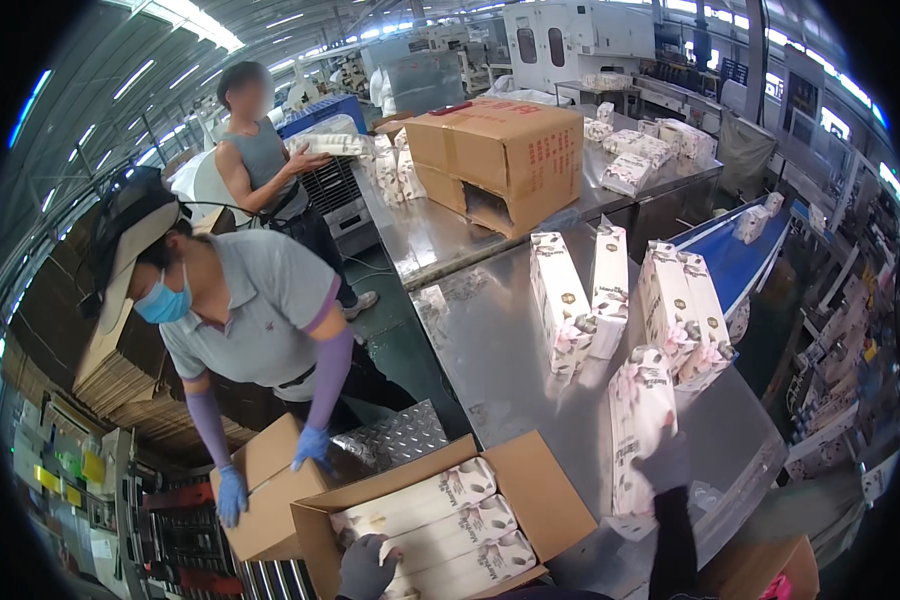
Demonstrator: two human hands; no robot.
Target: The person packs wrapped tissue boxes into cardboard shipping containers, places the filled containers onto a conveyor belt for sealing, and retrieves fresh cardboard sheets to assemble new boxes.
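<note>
Steel tabletop point(505, 370), open room between left edge point(452, 365) and 5 white packs point(642, 405)

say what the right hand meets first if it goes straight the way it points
The nearest white floral pack: the right hand seems to be against its side. Past that, the two packs standing together look roughly in line, though depth is unclear.

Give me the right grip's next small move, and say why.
Perhaps close the right grip firmly around the white pack beside it: it appears to touch the pack's side, hold unclear, while the left grip is at packs inside the open carton.
</note>
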